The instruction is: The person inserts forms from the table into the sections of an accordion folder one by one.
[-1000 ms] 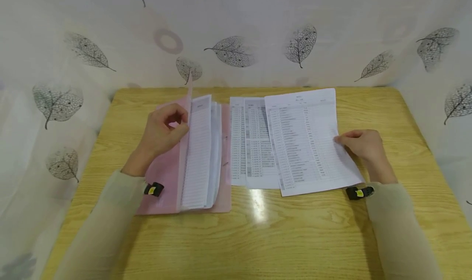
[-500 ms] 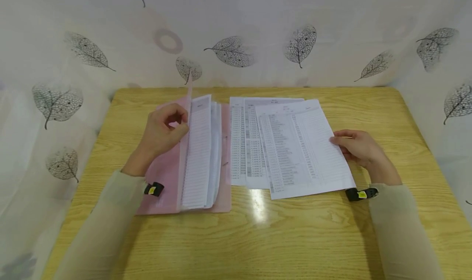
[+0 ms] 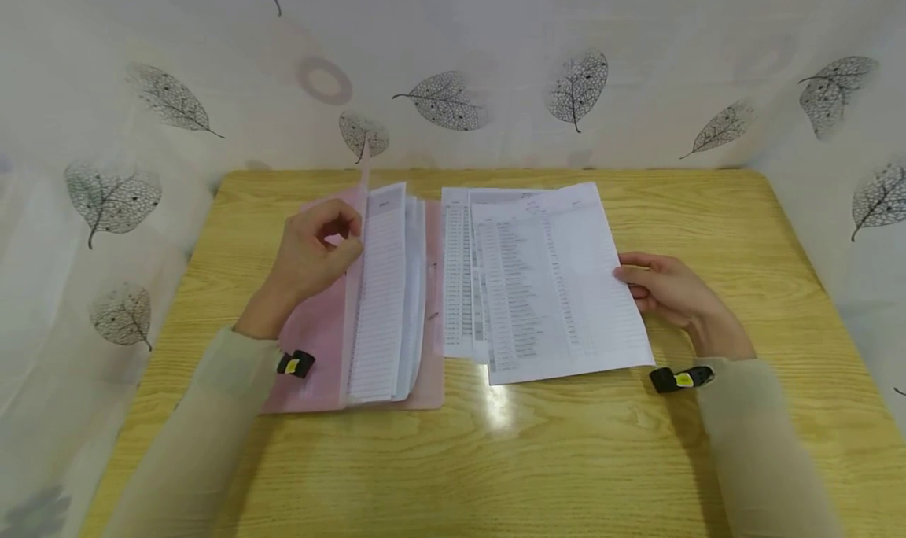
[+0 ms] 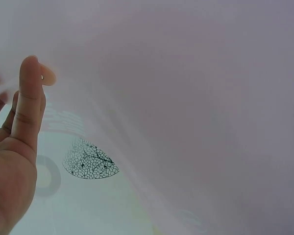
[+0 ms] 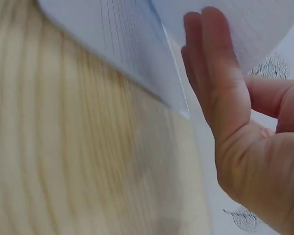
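Note:
At the table's left lies a pink folder (image 3: 311, 357) with several printed pages (image 3: 378, 302) inside. My left hand (image 3: 307, 247) pinches the edge of its pink cover (image 3: 364, 176) between thumb and fingers, keeping it upright. In the left wrist view the cover (image 4: 196, 98) fills most of the picture beside my hand (image 4: 14, 161). My right hand (image 3: 672, 294) pinches the right edge of a printed sheet of paper (image 3: 559, 294), thumb on top and fingers behind. The sheet slants over other papers. In the right wrist view its corner rises off the table, beside my hand (image 5: 240, 107).
More printed papers (image 3: 456, 278) lie between folder and held sheet, partly covered by it. The folder's metal prongs (image 3: 432, 315) show on its right side. A leaf-patterned curtain (image 3: 453, 50) borders the wooden table (image 3: 460, 475) at the back and both sides.
My right hand has moved left with the sheet, which covers more of the papers beneath and sits closer to the folder. My left hand and the cover have stayed put.

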The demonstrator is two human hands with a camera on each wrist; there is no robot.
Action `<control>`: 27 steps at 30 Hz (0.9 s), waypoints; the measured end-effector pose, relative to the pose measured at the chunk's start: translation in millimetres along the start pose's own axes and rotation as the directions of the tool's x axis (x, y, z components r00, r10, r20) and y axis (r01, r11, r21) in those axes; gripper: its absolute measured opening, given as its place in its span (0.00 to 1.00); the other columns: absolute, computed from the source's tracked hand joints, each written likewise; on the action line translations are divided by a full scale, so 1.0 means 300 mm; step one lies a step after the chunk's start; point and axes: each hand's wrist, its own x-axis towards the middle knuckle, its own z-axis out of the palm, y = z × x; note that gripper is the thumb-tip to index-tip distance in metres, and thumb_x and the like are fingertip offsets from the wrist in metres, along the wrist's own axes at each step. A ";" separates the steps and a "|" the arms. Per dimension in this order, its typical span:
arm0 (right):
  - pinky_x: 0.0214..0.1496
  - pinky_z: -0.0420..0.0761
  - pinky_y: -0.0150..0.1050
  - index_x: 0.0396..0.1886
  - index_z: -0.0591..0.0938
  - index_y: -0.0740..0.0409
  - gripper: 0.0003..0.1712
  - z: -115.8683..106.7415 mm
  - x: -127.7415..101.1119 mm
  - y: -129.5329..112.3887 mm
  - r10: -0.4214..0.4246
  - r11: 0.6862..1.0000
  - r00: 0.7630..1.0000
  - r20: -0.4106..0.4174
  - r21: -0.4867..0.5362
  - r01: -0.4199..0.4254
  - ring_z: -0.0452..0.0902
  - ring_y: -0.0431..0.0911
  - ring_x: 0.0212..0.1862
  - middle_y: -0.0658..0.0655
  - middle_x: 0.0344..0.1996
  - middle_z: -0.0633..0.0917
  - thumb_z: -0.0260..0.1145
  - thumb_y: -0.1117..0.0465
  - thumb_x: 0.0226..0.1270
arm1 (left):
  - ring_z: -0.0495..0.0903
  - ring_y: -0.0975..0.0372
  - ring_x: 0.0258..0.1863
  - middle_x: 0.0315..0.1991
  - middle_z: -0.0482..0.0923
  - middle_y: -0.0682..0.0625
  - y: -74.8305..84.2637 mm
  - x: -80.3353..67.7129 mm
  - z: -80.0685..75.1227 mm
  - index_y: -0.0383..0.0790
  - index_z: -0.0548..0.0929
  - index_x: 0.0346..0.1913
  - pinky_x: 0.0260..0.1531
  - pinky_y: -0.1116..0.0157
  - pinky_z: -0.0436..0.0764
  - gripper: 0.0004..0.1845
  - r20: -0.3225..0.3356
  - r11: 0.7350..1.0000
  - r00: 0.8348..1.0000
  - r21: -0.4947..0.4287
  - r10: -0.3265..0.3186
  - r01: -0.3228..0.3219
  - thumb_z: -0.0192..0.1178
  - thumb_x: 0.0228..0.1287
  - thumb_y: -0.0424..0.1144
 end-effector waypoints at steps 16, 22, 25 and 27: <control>0.37 0.88 0.33 0.70 0.65 0.61 0.22 0.125 0.040 -0.011 -0.082 0.963 0.997 -0.008 0.257 0.082 0.89 0.39 0.37 0.49 0.39 0.90 0.57 0.62 0.83 | 0.77 0.66 0.32 0.32 0.77 0.50 0.005 0.003 0.000 0.31 0.79 0.34 0.30 0.77 0.77 0.05 -0.001 1.000 1.000 0.016 0.010 -0.010 0.55 0.56 0.24; 0.36 0.86 0.31 0.73 0.62 0.62 0.27 0.180 0.048 -0.027 -0.036 0.958 0.999 -0.040 0.283 0.046 0.85 0.37 0.34 0.48 0.36 0.88 0.58 0.62 0.82 | 0.77 0.65 0.33 0.33 0.78 0.49 0.001 0.003 0.000 0.32 0.79 0.34 0.31 0.75 0.78 0.05 0.013 1.000 1.000 0.025 0.003 -0.003 0.56 0.56 0.24; 0.37 0.87 0.32 0.75 0.60 0.63 0.30 0.203 0.053 -0.033 -0.024 0.957 0.998 -0.055 0.288 0.039 0.86 0.38 0.35 0.48 0.36 0.88 0.58 0.62 0.82 | 0.77 0.66 0.33 0.33 0.78 0.49 0.001 0.002 0.000 0.32 0.80 0.35 0.32 0.75 0.79 0.05 0.016 0.999 1.000 0.034 -0.003 0.002 0.56 0.56 0.25; 0.37 0.87 0.32 0.75 0.61 0.64 0.29 0.217 0.055 -0.038 -0.029 0.957 0.998 -0.058 0.288 0.044 0.88 0.38 0.35 0.48 0.35 0.89 0.57 0.63 0.82 | 0.77 0.66 0.33 0.33 0.78 0.49 0.001 0.003 0.001 0.32 0.80 0.35 0.32 0.75 0.78 0.05 0.014 0.999 1.000 0.034 -0.001 0.000 0.56 0.56 0.25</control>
